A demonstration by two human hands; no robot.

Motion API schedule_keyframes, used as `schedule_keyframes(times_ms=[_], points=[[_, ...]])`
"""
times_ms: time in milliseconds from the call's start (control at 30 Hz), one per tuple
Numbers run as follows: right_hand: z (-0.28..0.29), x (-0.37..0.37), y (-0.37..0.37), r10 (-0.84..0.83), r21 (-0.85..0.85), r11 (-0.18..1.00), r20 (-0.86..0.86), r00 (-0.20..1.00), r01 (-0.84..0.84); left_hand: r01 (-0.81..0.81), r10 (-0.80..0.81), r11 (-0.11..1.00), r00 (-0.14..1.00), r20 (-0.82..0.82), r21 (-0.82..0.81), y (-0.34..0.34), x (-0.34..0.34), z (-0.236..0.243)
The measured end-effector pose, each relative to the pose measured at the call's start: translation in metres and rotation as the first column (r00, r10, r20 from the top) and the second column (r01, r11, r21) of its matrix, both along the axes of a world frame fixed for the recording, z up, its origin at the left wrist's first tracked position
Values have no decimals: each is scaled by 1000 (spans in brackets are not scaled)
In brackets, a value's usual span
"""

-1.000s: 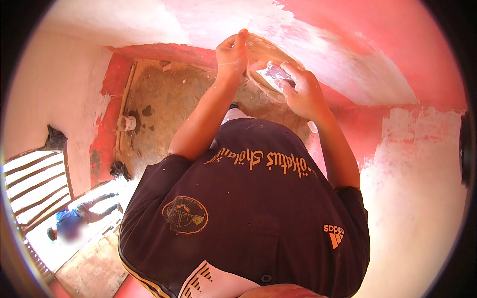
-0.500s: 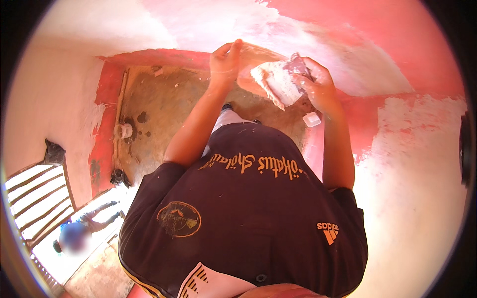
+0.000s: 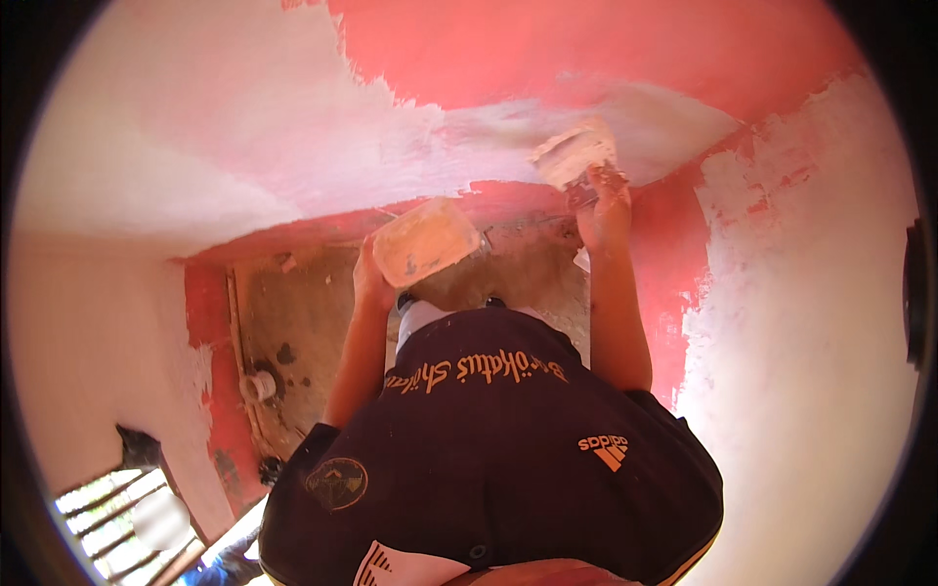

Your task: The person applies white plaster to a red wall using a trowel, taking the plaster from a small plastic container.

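Note:
My left hand (image 3: 373,266) grips a shallow rectangular tan container (image 3: 426,239) by its side, low in front of me, with smears of material inside. My right hand (image 3: 606,210) is closed around a wide scraper (image 3: 575,154) coated in pale paste, raised right of and above the container. The blade is close to the wall (image 3: 528,59) ahead, which is pink-red with patchy white coating; I cannot tell whether it touches.
A small white bucket (image 3: 260,387) stands on the stained brown floor (image 3: 288,322) at left, near a long pole lying along the wall. At lower left are a barred window (image 3: 112,518), a dark bag (image 3: 139,447) and part of a person in blue (image 3: 225,566).
The scraper has moved away from the container and up toward the wall. The container sits lower and further left in view. My view has shifted, showing more wall ahead.

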State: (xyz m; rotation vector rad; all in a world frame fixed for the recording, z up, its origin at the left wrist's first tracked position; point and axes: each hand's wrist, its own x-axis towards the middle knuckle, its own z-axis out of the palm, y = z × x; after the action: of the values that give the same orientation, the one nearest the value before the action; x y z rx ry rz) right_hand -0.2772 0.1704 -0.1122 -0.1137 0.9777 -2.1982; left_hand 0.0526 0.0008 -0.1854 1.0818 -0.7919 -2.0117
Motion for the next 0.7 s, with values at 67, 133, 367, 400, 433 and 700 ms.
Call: schedule_keyframes(times_ms=[67,133,367,400,433,700], points=[[-10,-27,-13,-300,117,929,-320,899,351,13,-12,1000,999,-39,10,-12,14,-14],[-17,-52,-32,-401,137,872,-351,846,470,22,-19,999,998,-60,42,-25,27,-22],[-19,10,-172,-283,101,567,-908,309,817,29,-29,999,999,17,18,-82,76,-15],[-25,44,-188,-192,128,659,-924,330,741,32,-32,999,999,25,-1,-94,83,-12],[-33,80,-202,-149,112,735,-936,320,669,55,-55,998,998,20,-4,-106,88,-9],[-43,54,-152,-344,271,550,-788,510,790,148,-150,986,989,-20,-70,-187,113,-3]])
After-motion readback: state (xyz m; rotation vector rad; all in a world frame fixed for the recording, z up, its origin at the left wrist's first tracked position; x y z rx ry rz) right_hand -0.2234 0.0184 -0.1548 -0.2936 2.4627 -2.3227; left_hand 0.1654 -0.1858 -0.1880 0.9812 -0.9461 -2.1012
